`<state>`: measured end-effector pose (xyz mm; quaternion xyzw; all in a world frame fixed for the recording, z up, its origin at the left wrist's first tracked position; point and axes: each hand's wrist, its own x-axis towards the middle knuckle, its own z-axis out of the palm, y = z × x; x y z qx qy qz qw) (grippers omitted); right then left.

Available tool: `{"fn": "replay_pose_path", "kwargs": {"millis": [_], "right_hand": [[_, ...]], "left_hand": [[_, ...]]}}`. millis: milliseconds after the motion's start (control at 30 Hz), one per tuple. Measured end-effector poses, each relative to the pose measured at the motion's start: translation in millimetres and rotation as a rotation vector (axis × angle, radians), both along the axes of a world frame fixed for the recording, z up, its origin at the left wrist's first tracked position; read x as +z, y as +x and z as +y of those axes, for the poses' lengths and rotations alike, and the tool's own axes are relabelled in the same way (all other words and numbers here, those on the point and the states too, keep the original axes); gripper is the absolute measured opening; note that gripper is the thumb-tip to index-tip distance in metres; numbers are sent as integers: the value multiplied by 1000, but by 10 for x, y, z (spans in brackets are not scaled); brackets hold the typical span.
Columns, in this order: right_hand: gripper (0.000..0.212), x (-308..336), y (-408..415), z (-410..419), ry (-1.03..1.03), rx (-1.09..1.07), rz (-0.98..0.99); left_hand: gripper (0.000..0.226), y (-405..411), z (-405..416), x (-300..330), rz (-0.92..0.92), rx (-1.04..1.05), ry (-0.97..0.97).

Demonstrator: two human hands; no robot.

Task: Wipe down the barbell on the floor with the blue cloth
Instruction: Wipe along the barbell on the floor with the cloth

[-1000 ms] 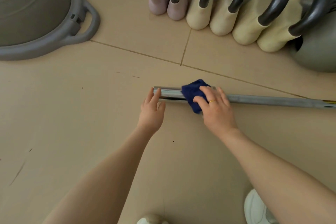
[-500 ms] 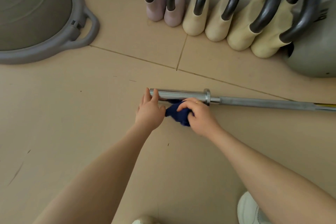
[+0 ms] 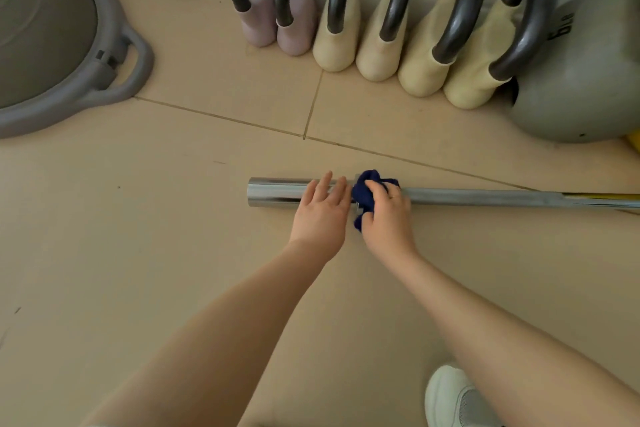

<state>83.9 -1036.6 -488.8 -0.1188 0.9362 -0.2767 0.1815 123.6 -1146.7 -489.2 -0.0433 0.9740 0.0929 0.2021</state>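
Barbell [image 3: 485, 198] flat on tiled floor [image 3: 173, 253], chrome sleeve end left of both hands, shaft running off right. Right hand [image 3: 387, 215] fingers curled round bunched blue cloth [image 3: 365, 196], pressing it on barbell at collar. Left hand [image 3: 322, 210] touching cloth's left side – fingers straight, flat on sleeve, holding nothing. Beyond barbell, by wall: row of kettlebells [image 3: 381, 38], grey ball-shaped one [image 3: 581, 80] at right end. Grey balance trainer [image 3: 114, 55] beyond barbell's left end – well apart. White shoe [image 3: 450, 395] nearer than barbell.

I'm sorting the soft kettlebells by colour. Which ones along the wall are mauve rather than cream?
The two leftmost soft kettlebells are mauve; the four to their right, running toward the grey iron kettlebell, are cream.
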Motion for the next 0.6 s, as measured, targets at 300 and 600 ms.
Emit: {"fn": "replay_pose_path", "kwargs": {"millis": [300, 600], "right_hand": [[51, 39, -182, -66, 213, 112, -27], [35, 26, -316, 30, 158, 90, -78]], "left_hand": [[62, -4, 36, 47, -49, 45, -11], [66, 51, 65, 89, -89, 81, 17]]}}
